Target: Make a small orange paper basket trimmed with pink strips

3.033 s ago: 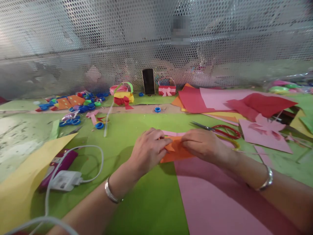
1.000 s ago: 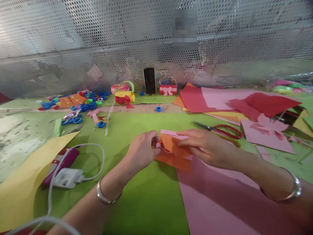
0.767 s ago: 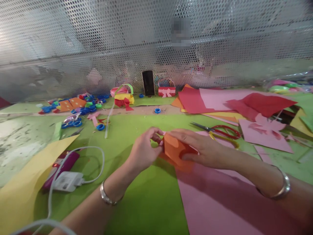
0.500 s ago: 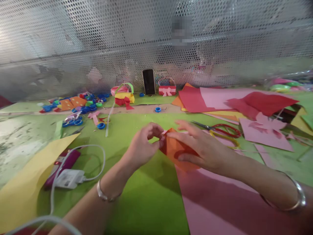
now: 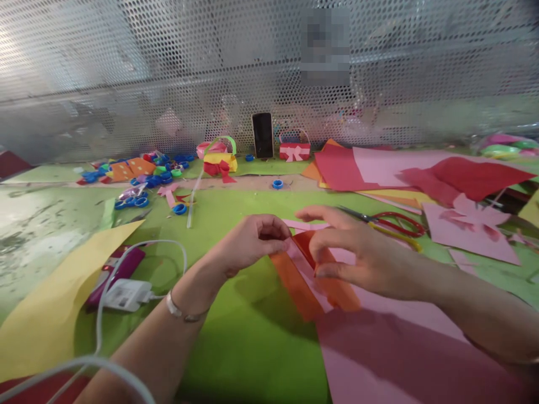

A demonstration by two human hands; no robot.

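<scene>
A folded piece of orange paper is between my hands, one strip of it slanting down toward me and a darker fold showing at its top. My left hand is closed, thumb and fingertips pinching the paper's upper left edge. On the other side, my right hand grips the fold with thumb and curled fingers, while its index finger reaches out over the top. Part of the paper is hidden behind the right fingers. Beneath lie a large pink sheet and the green tabletop.
Red-handled scissors and a yellow-handled pair lie right of my hands. Behind stand a phone and small paper baskets. Stacked coloured sheets are at right. A white charger with cable and yellow paper lie left.
The orange paper has turned and spread, so a long strip now shows below my left hand. My right fingers have curled in on the fold. The view has shifted slightly.
</scene>
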